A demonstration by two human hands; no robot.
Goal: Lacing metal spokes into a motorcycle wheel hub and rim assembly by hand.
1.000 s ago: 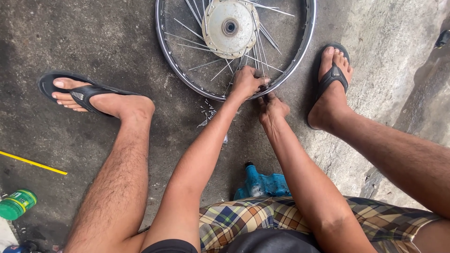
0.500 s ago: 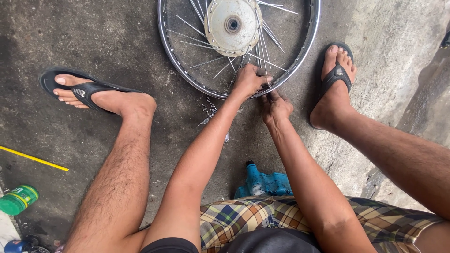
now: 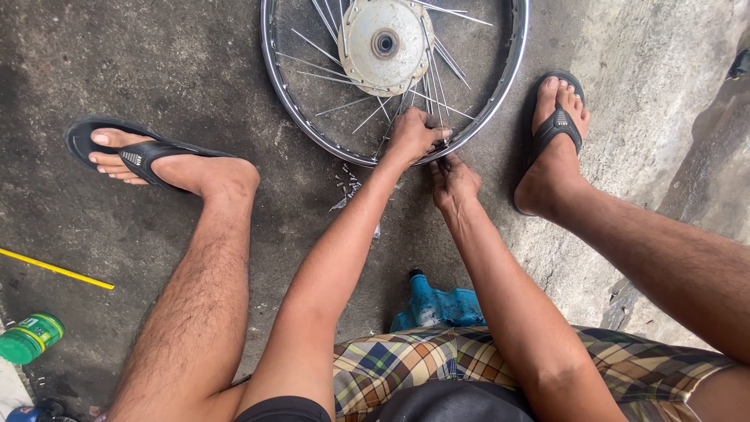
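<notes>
Nearest: plaid shorts (image 3: pixel 406 367), blue bottle (image 3: pixel 437 306) on floor (image 3: pixel 156 70) btwn the legs. Green bottle (image 3: pixel 30 337) and yellow rod (image 3: pixel 55 268) far left. Small nipples (image 3: pixel 345 184) scattered on floor just below rim (image 3: pixel 291 117). R hand (image 3: pixel 455 181) at rim's near edge, fingertips pressed together on sth at rim; can't tell what. L hand (image 3: pixel 414 134) just beyond, grip closed round spokes (image 3: pixel 426 98) inside rim. Wheel lies flat on floor btwn sandalled feet, hub (image 3: pixel 385 43) farthest.
</notes>
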